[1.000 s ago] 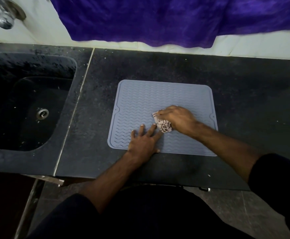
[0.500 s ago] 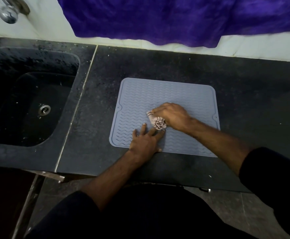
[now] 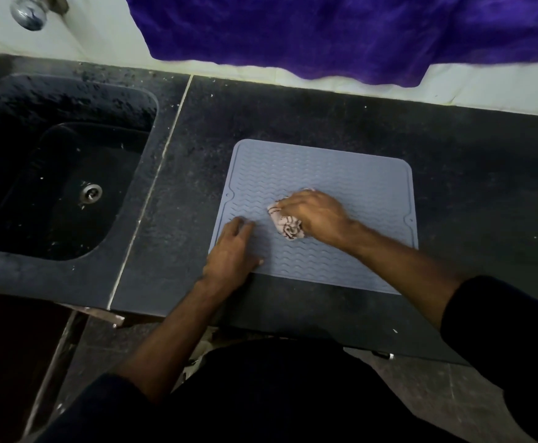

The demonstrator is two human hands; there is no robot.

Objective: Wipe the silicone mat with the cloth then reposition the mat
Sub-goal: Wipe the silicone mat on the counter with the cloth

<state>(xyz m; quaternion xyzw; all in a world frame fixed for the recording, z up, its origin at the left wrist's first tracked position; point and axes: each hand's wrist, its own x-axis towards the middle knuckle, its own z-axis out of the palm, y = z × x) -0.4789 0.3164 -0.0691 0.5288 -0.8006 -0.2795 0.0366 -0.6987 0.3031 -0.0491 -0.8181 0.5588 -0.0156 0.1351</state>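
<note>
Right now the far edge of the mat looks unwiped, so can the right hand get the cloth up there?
Probably yes. The right hand grips the cloth mid-mat, and the silicone mat beyond it lies bare up to its far edge. The left hand presses the near left corner, out of the way.

Bare surface (image 3: 472,187) lay open right of and behind the mat (image 3: 341,187). The sink (image 3: 53,174) dropped away to the left; a purple cloth (image 3: 341,33) overhung the rear wall.
</note>
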